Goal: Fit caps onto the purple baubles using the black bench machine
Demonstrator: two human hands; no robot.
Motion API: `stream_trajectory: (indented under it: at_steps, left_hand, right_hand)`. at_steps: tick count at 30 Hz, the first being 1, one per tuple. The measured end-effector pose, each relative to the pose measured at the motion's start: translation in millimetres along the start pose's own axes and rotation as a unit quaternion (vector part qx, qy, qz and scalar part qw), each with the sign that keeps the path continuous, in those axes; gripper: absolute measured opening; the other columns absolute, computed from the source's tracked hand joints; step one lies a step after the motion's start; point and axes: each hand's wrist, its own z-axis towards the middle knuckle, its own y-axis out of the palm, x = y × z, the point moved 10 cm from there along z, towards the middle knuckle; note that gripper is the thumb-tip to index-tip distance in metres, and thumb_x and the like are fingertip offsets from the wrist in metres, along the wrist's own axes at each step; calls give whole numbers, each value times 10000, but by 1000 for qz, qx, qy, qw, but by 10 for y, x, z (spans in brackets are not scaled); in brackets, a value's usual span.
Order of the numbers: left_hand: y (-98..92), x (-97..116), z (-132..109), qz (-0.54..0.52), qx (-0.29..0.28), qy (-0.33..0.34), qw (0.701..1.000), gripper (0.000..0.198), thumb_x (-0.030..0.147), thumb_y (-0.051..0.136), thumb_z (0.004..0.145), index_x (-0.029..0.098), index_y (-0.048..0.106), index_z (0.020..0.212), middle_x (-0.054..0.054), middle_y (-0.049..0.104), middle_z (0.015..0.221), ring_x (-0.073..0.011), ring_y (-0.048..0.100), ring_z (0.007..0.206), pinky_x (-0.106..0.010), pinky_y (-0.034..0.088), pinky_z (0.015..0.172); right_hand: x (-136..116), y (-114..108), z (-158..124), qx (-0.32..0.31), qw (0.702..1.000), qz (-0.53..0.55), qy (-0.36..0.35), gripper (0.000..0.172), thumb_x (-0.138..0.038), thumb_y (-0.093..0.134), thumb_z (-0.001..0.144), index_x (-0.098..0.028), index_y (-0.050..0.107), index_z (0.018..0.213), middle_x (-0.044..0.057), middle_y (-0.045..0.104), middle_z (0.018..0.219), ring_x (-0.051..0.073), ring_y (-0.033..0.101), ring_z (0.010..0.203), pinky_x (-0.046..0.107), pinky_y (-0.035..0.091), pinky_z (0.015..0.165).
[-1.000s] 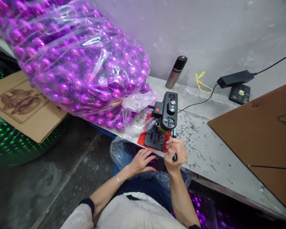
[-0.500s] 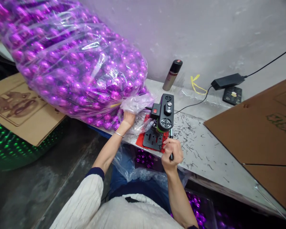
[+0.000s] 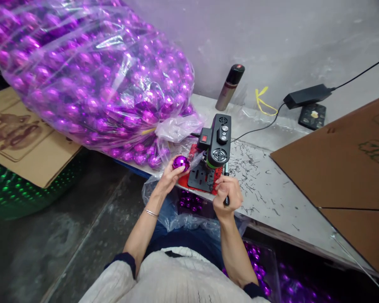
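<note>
My left hand [image 3: 168,177] is closed on a shiny purple faceted ball [image 3: 181,163], just left of a small black bench drill press [image 3: 221,136]. The machine's slotted base plate [image 3: 199,179] lies on a red sheet [image 3: 183,182], near the front edge of the table. My right hand [image 3: 228,195] is wrapped round the machine's lever handle [image 3: 226,201], whose metal rod shows above the fingers. Behind my left hand, a huge clear bag [image 3: 113,84] full of similar purple balls leans onto the table, its gathered mouth [image 3: 177,128] beside the machine.
Dark thin shavings [image 3: 251,181] litter the white table [image 3: 281,210]. Behind stand a spray can [image 3: 230,87], a yellow tie [image 3: 265,103] and a black power adapter [image 3: 308,96]. A cardboard box [image 3: 344,168] rises at right. More purple balls [image 3: 189,202] lie below the edge.
My left hand has come out of the bag's mouth, back toward me, with a purple ball in it. My right hand stays on the lever handle. The view has shifted slightly.
</note>
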Motion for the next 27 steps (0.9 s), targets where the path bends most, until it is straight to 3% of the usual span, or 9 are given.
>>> stream_trajectory:
  at_steps: [3,5,8,11,20,27]
  left_hand:
    - [139,-105,-186,42,-7,13,999,584,490,658,933,226,510,1432,-117,726,1235,-232,751,1043,-366,648,848]
    - [252,-117,-252,122,-22,54,991,615,544,694,908,218,540,1406,-130,720,1274,-250,737,1105,-393,622,931]
    - [378,-98,-273,275,-27,129,952,629,580,776,834,221,624,1327,-135,715,1303,-299,687,1215,-476,541,1061]
    - [407,-111,-197,362,-10,163,918,636,570,791,822,227,634,1335,-135,725,1279,-314,670,1228,-496,513,1064]
    - [591,-114,19,384,-39,202,900,684,584,701,892,169,560,1417,-163,726,1259,-302,697,1158,-466,534,1004]
    - [723,-83,6,419,-55,194,885,661,520,797,834,189,610,1374,-153,714,1238,-319,681,1163,-477,519,1015]
  right_hand:
    - [-9,-12,59,-3,1000,-2,3,251,-103,471,952,-234,503,741,-20,583,677,134,602,658,283,457,614]
    - [-18,-24,101,-4,1000,-3,2,250,-107,476,955,-233,503,742,-22,584,671,131,595,649,280,447,607]
    - [-33,-26,141,-13,1000,-11,-3,246,-121,474,962,-233,508,746,-17,590,673,133,591,641,284,442,605]
    - [-48,-21,149,-21,1000,-20,-9,251,-125,465,968,-235,494,745,-14,589,681,131,583,644,281,437,609]
    - [-69,-26,136,-10,1000,-19,-17,252,-131,465,972,-234,490,744,-17,580,667,131,586,633,266,437,591]
    - [-99,-26,147,-16,999,-32,-22,250,-127,447,985,-233,487,762,-13,579,678,125,577,632,254,445,588]
